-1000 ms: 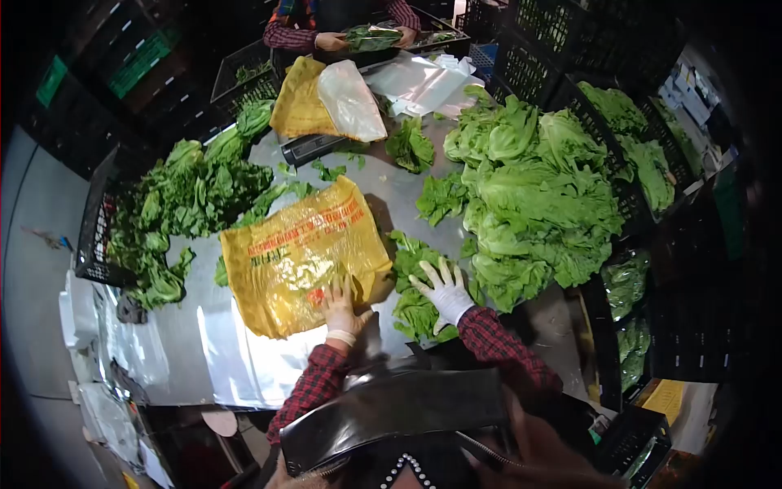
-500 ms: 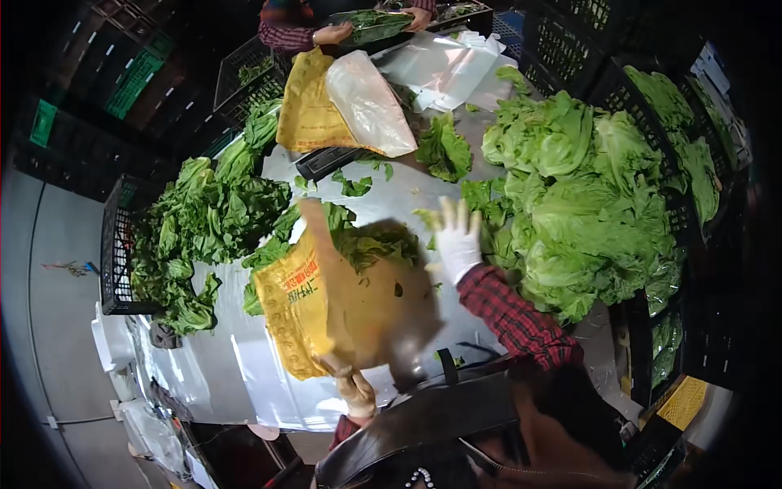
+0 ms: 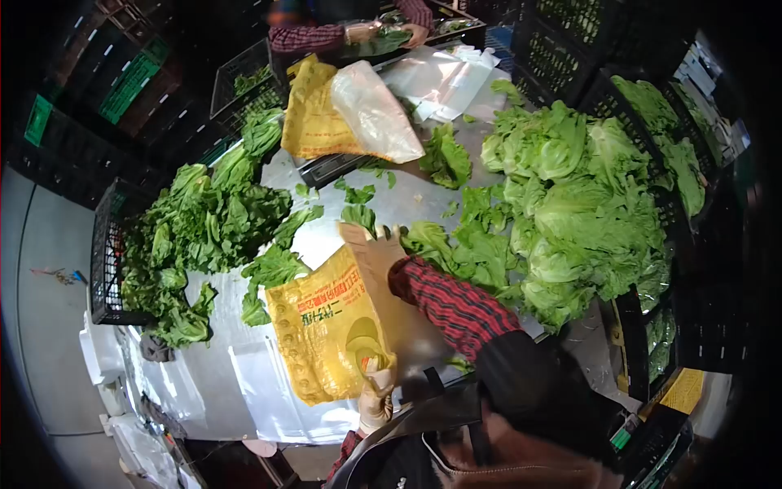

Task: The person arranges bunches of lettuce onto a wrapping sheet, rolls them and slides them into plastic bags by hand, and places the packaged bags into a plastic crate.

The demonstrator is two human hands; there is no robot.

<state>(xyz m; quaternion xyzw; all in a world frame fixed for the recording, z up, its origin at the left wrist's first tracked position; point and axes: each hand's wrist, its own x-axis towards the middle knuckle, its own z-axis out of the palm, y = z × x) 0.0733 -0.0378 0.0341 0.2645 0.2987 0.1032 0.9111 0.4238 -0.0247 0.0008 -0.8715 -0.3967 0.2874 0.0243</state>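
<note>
A yellow printed plastic bag point(image 3: 326, 326) stands tilted over the metal table, its brownish, shaded side turned to the right. My left hand point(image 3: 375, 399), in a light glove, grips the bag's near edge with closed fingers. At the bag's far upper corner is my gloved right hand point(image 3: 381, 248), its fingertips stretched and apart; part of the palm is in shade. Loose green leaves point(image 3: 428, 240) lie just right of that hand. Another leaf point(image 3: 358, 216) sits beyond the bag. What the bag contains is hidden.
Dark leafy greens point(image 3: 212, 216) are heaped at the left beside a black crate point(image 3: 106, 253). A large lettuce pile point(image 3: 586, 212) covers the right side. Further back lie another yellow bag point(image 3: 314, 114) and clear plastic sheets point(image 3: 440, 81). A co-worker's hands point(image 3: 415, 34) handle greens across the table.
My right hand has moved left from beside the lettuce to the bag's far corner. The bag has turned and come slightly nearer, with my left hand still on it.
</note>
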